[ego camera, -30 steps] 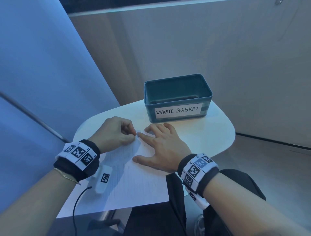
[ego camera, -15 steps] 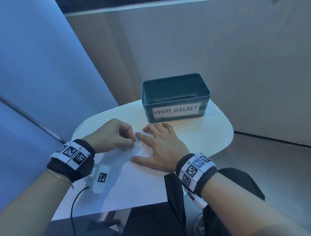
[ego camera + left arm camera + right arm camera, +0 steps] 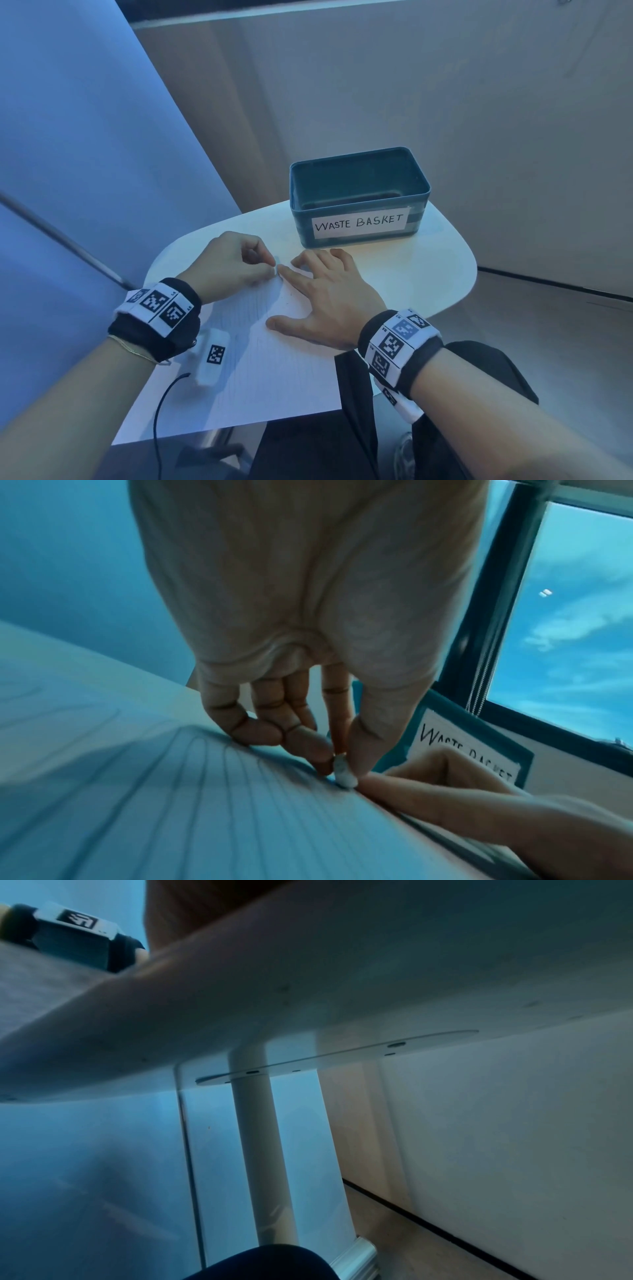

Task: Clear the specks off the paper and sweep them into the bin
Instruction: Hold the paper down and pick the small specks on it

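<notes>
On the white rounded worktop [image 3: 428, 274] lies a lined white paper sheet [image 3: 274, 370]. The left hand [image 3: 229, 263] pinches a small white eraser-like lump [image 3: 343, 773] against the sheet's far edge. The right hand [image 3: 329, 301] lies flat, fingers spread, pressing the sheet. The teal plastic bin labelled "WASTE BASKET" [image 3: 359, 224] stands just beyond.

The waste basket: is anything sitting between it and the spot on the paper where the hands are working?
Nothing visible. Bare white table lies between the lined paper and the waste basket. The left hand pinches a small white eraser; the right hand lies flat on the paper.
</notes>
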